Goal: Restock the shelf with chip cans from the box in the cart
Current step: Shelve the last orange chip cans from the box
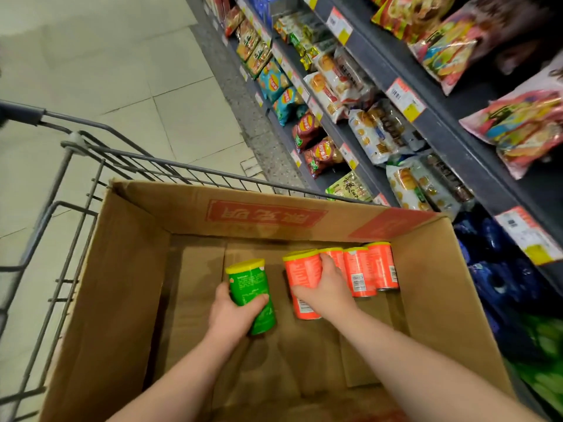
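The left hand is closed around the lower half of a green cylindrical chip can with a yellow lid, thumb on one side and fingers wrapped over the front. The right hand is curled over the side of an orange cylindrical chip can with a yellow lid, the leftmost of a row; whether that can is fully gripped or only covered cannot be told.

Both hands are placed inside the large open brown cardboard box, which is carried in the grey wire shopping cart. The dark grey metal store shelf, stocked with snack bags, is located to the right of the cart. Three further orange cans are stood just beside the covered one, against the far right of the box floor.

The step in hand is judged to be pickup. For the next move, both cans are to be lifted clear of the box wall and carried right to the shelf. The neighbouring orange cans are touching, so a straight upward lift is advised to avoid toppling them.
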A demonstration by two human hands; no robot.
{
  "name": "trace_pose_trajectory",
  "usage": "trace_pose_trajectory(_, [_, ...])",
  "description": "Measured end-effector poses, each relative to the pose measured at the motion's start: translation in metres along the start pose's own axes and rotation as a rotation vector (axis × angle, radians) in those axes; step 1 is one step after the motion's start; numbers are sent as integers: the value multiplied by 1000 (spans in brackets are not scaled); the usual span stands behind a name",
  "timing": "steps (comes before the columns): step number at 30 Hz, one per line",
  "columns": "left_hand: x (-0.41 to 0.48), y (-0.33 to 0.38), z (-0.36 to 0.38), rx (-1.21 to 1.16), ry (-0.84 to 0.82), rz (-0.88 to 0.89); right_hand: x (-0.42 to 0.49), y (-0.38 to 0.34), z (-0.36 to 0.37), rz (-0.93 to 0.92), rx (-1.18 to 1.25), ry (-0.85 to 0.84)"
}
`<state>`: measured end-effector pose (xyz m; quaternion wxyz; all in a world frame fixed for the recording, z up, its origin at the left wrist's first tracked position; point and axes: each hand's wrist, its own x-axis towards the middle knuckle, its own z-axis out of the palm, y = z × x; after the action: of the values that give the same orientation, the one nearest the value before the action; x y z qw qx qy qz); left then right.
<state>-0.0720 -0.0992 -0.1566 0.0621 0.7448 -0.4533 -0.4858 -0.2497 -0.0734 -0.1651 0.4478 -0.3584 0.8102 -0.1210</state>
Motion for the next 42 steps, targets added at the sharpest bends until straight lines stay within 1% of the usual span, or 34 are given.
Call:
trace_pose_trajectory(5, [-22,27,19,26,-101,117,-24,22,-37,40,149,66])
trace_pose_trajectory(9, [-39,49,38,44,-187,190,-44,41,-55,88,237,164])
trace_pose_trajectory(13, [-60,66,56,61,-225,261,-69,60,-74,100,280,264])
trace_pose_trajectory(16, [-84,74,66,42,-304,313,-93,76,-89,128,320,321])
trace_pose_trajectory(24, [-170,80,113,108,-525,511,-192,139,-118,152,530,559])
trace_pose_trajectory(29, [-249,57,144,197,-635,654,-286,194,-110,219,681,717])
trace_pose_trajectory(33, [-317,17,161,241,-744,739,-371,239,-86,279,771,835])
trace_pose_trajectory(42, [-463,-86,186,341,-1012,866,-553,315,-24,423,841,1068])
